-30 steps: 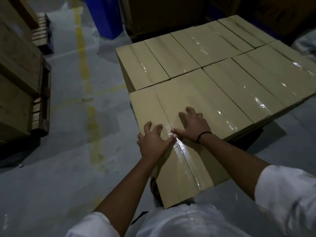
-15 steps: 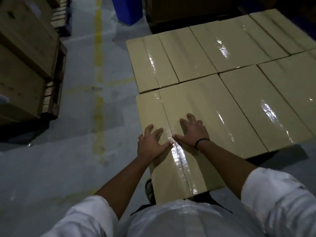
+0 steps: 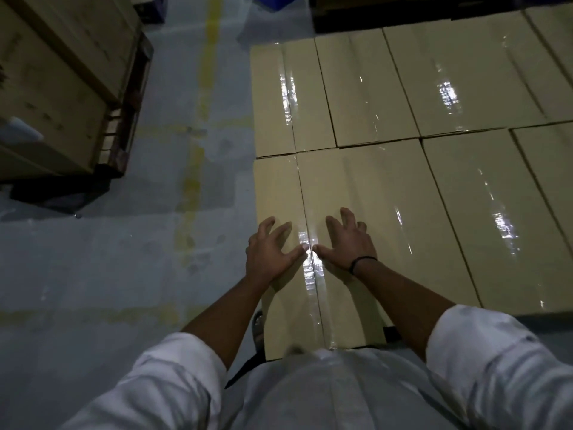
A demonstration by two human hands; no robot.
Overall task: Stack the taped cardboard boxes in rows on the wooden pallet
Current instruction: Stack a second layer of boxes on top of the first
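Pressing both palms flat on the nearest taped box (image 3: 356, 187): left hand (image 3: 269, 252) and right hand (image 3: 347, 243) are open, fingers spread, thumbs almost meeting over the tape seam (image 3: 311, 283). Nothing gripped. The box lies in the near row, touching the far-row box (image 3: 269, 97) and the right neighbour (image 3: 496, 218). Its near end juts past the neighbour's edge toward the person, so the flat hands are likely there to shove it flush. Pallet hidden under the boxes. Grey floor (image 3: 108, 259) to the left.
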